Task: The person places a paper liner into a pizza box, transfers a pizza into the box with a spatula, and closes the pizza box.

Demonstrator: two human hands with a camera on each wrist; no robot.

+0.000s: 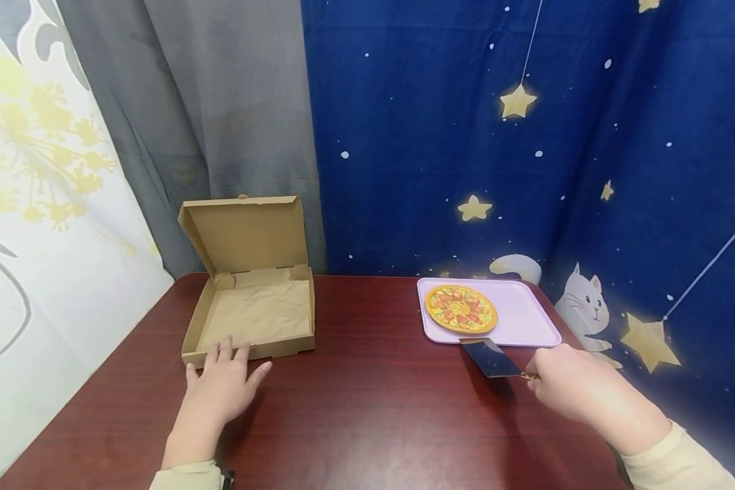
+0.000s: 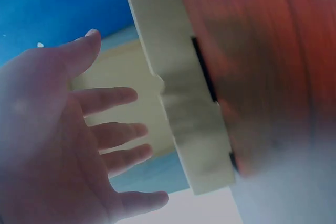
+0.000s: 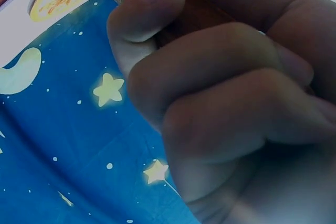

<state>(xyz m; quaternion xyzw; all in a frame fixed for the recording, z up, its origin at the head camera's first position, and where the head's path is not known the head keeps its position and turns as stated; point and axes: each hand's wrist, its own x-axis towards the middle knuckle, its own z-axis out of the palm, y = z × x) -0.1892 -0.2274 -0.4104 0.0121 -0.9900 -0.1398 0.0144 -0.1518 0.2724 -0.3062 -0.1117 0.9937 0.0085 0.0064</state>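
Note:
My right hand grips the brown wooden handle of a metal spatula. The blade's front edge is right at the near rim of a pale lilac tray, just short of a toy pizza lying on the tray's left part. On the left, an open cardboard pizza box stands with its lid raised and brown paper inside. My left hand is spread at the box's near wall, fingertips overlapping it in the head view. In the left wrist view its fingers are straight and apart.
Everything stands on a dark red wooden table. Behind it hangs a blue curtain with stars, beside a grey curtain. A white patterned cloth hangs along the left edge.

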